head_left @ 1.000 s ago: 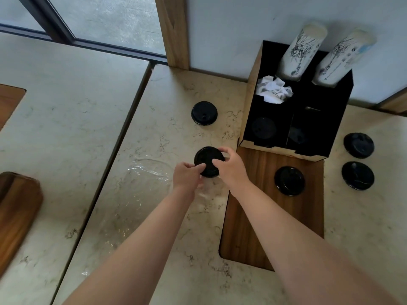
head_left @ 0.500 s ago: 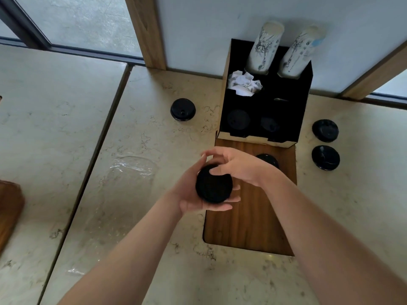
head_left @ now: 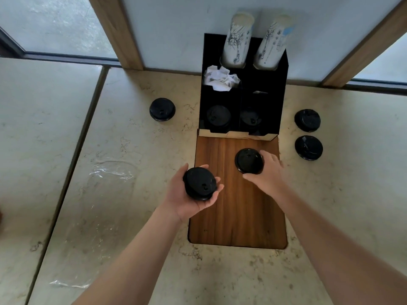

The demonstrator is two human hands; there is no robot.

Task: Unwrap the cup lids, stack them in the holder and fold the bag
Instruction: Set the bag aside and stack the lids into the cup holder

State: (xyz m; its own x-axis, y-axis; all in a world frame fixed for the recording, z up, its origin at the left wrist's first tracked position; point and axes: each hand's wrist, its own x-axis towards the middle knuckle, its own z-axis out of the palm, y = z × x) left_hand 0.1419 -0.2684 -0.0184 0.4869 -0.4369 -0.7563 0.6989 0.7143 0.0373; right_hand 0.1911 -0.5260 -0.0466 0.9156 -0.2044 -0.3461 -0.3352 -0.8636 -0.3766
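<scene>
Left hand (head_left: 189, 194) is palm up, fingers loosely curled around a round, matte black plastic lid stack (head_left: 199, 183), sip hole facing the camera. Right hand (head_left: 267, 172) is down on the wooden board (head_left: 237, 216), fingers and thumb wrapped around the edge of a second black lid (head_left: 248, 160) that sits flat on the smooth, dark-grained wood. Just beyond the board stands the black box holder (head_left: 279, 84), with two more dark lids low in its front compartments, hard to make out in the shadow. Crumpled white paper (head_left: 220, 78) fills a middle slot, and two tall printed paper cup stacks (head_left: 253, 40) lean out of the back. On the pale, veined marble counter (head_left: 132, 139) one lone lid (head_left: 162, 109) lies to the left of the holder, two lids (head_left: 308, 134) to its right, well apart from both hands. The clear, crinkly plastic bag (head_left: 110, 172) lies flattened on the stone left of the board, glossy and nearly invisible.
</scene>
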